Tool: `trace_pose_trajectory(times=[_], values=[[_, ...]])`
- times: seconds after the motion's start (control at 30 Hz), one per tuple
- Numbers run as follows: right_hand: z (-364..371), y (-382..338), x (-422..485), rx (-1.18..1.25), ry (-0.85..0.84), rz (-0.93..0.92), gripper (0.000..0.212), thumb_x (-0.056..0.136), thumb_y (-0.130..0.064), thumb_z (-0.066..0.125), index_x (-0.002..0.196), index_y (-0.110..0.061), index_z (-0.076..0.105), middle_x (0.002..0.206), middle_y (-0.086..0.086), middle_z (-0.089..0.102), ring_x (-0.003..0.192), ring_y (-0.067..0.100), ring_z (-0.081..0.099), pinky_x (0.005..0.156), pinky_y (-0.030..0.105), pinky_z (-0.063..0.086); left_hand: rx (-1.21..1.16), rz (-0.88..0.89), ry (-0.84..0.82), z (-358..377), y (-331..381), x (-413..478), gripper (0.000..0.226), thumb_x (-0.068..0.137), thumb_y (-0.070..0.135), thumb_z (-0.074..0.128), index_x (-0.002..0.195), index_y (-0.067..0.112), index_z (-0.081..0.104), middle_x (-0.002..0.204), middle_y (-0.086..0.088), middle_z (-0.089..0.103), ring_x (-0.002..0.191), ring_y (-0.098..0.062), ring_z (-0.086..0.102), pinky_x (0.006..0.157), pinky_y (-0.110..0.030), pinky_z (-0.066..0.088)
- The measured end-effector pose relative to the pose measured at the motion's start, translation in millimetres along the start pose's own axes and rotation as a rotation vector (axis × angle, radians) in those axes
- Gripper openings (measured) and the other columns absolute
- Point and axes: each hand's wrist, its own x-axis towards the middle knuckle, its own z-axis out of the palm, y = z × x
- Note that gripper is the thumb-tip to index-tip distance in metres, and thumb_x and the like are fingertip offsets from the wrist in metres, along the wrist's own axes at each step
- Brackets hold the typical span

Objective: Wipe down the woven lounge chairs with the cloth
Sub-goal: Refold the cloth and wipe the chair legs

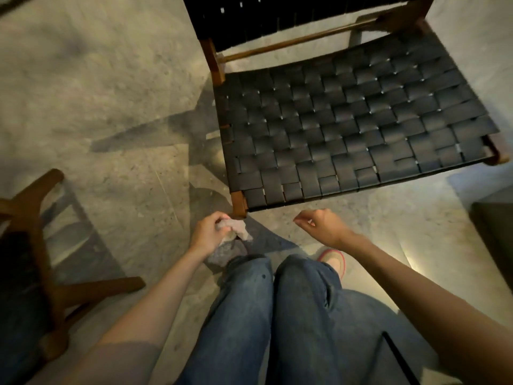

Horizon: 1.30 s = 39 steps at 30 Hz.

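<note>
The left hand [208,234] has its fingers [218,218] curled round the bunched-up cloth [236,229], right by the front corner of the woven chair seat [355,129]. The seat lies ahead and to the right. The right hand [324,225] is loosely curled and holds nothing.

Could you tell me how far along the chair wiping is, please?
Done: nothing I can confirm; the woven seat shows no wipe marks. In hand: the left hand holds the bunched cloth near the seat's front corner; the right hand is empty. Left: this seat, its backrest, and the second chair beside it.
</note>
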Motion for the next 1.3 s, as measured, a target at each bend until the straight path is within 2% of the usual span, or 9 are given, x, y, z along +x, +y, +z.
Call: trace_pose_trajectory(times=[0.17,0.43,0.6,0.77,0.87,1.0,1.1,1.2,1.3], values=[[-54.8,-77.7,-59.2,0.077,0.089,0.029,0.028,0.099,-0.03,0.049,0.115,-0.015,0.066,0.112,0.003,0.068,0.098,0.016,0.062,0.082,0.025,0.046,0.026,0.014,0.031,-73.8,34.5,-62.3,0.024,0.09,0.007,0.057,0.113,0.012,0.062,0.113,-0.009,0.065,0.103,-0.027,0.059,0.08,-0.032,0.042],[-109.8,-199.6,-102.6,0.214,0.203,-0.006,0.024,0.096,-0.035,0.053,0.111,-0.023,0.066,0.103,-0.007,0.068,0.088,0.001,0.058,0.072,0.013,0.043,-0.147,0.191,0.023,-187.1,94.8,-115.8,0.022,0.091,0.011,0.058,0.11,0.02,0.061,0.11,0.005,0.061,0.099,-0.007,0.053,0.078,-0.019,0.039],[-127.7,-261.9,-110.7,0.302,0.235,-0.088,0.025,0.092,-0.039,0.058,0.115,-0.031,0.061,0.106,-0.018,0.06,0.091,-0.008,0.056,0.069,0.01,0.046,-0.187,0.341,0.054,-244.2,115.8,-124.7,0.022,0.087,0.008,0.061,0.105,0.021,0.06,0.103,0.011,0.06,0.097,-0.007,0.055,0.074,-0.01,0.039],[-150.5,-301.7,-107.4,0.266,0.318,-0.198,0.037,0.085,-0.033,0.068,0.12,-0.024,0.06,0.113,-0.015,0.06,0.097,-0.006,0.052,0.079,0.005,0.039,-0.245,0.462,0.049,-277.3,133.0,-127.1,0.025,0.085,0.013,0.067,0.093,0.03,0.051,0.095,0.013,0.057,0.092,-0.005,0.056,0.071,-0.007,0.04],[-165.1,-316.3,-99.5,0.197,0.384,-0.263,0.029,0.087,-0.021,0.068,0.115,-0.017,0.063,0.115,-0.003,0.063,0.106,0.01,0.054,0.09,0.025,0.041,-0.243,0.536,-0.008,-289.9,140.9,-128.0,0.029,0.086,0.019,0.066,0.093,0.038,0.045,0.099,0.019,0.053,0.097,0.001,0.053,0.078,-0.017,0.042],[-183.5,-330.9,-93.0,0.153,0.418,-0.308,0.021,0.09,-0.011,0.063,0.11,-0.014,0.063,0.107,0.0,0.065,0.1,0.015,0.055,0.08,0.027,0.043,-0.294,0.537,-0.147,-305.5,149.4,-128.1,0.052,0.087,0.028,0.066,0.115,0.053,0.03,0.115,0.015,0.045,0.103,0.002,0.052,0.08,-0.012,0.044],[-196.1,-346.4,-88.8,0.143,0.445,-0.362,0.02,0.089,-0.006,0.06,0.108,-0.011,0.064,0.101,0.001,0.064,0.09,0.012,0.054,0.076,0.024,0.044,-0.279,0.528,-0.255,-326.3,155.0,-116.9,0.067,0.089,0.042,0.058,0.137,0.057,0.014,0.138,0.009,0.036,0.125,-0.008,0.042,0.099,-0.028,0.041],[-210.2,-363.9,-77.1,0.126,0.462,-0.376,0.02,0.09,-0.005,0.059,0.108,-0.01,0.065,0.098,-0.005,0.057,0.084,0.006,0.05,0.072,0.018,0.04,-0.251,0.558,-0.339,-354.1,160.5,-90.9,0.056,0.092,0.049,0.041,0.145,0.042,0.025,0.151,0.006,0.031,0.137,-0.013,0.033,0.112,-0.039,0.033],[-219.7,-384.5,-55.5,0.097,0.486,-0.362,0.023,0.091,-0.004,0.058,0.112,-0.012,0.064,0.101,-0.004,0.056,0.088,0.009,0.051,0.073,0.025,0.047,-0.15,0.619,-0.417,-386.6,164.2,-55.0,0.044,0.095,0.048,0.028,0.135,0.035,0.042,0.141,0.009,0.046,0.13,-0.007,0.041,0.109,-0.025,0.033]])
